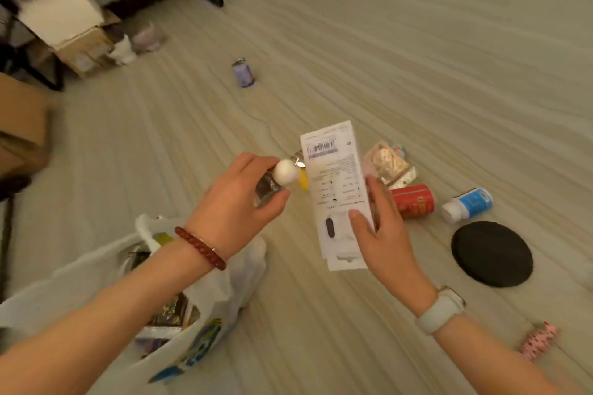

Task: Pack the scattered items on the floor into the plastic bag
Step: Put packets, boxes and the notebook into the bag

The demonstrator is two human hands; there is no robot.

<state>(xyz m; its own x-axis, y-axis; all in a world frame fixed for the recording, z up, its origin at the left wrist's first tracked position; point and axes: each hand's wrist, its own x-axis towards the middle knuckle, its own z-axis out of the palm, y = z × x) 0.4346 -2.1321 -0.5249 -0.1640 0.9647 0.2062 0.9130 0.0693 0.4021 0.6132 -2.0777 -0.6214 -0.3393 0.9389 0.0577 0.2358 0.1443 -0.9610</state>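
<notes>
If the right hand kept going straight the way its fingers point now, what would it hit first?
Probably the clear packet just beyond the right hand, which grips the white box; the red can sits beside that line. Depth is unclear.

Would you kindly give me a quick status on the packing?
Left hand grips white-ball trinket. Right hand holds white box. Bag open, part filled. Can, bottle, disc on floor.

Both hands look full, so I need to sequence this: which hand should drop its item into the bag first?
Left. The left hand, gripping a small bottle, is nearer the open bag, which lies just below its wrist. The right hand holds the white box farther out and would probably have to cross over.
</notes>
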